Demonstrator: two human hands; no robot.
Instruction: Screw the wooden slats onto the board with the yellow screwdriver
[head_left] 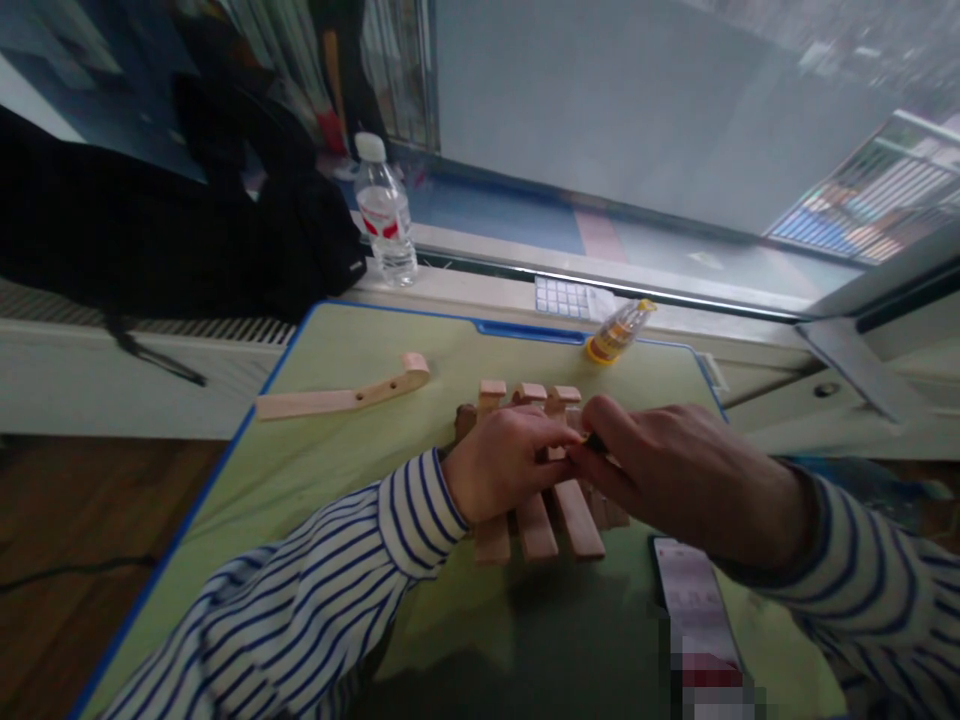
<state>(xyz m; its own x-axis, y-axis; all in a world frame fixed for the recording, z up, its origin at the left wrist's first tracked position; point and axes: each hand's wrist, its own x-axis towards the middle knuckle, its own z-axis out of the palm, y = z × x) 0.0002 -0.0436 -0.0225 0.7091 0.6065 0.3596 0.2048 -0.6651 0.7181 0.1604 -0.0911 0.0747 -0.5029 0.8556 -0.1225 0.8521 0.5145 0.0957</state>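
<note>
At the pale green table, appears to be fitting together the wooden slat assembly lying mid-table. Bends the fingers of the left hand over the slats — unclear in exact hold — and pinches a small dark piece in the fingertips of the right hand. Probably calls next for steadying the slats and seating the piece squarely.

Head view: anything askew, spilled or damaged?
No spill or damage visible. One curled wooden piece lies off to the left, its straight end by the edge of the table; it looks stray, since similar slats sit grouped under the left hand.
</note>
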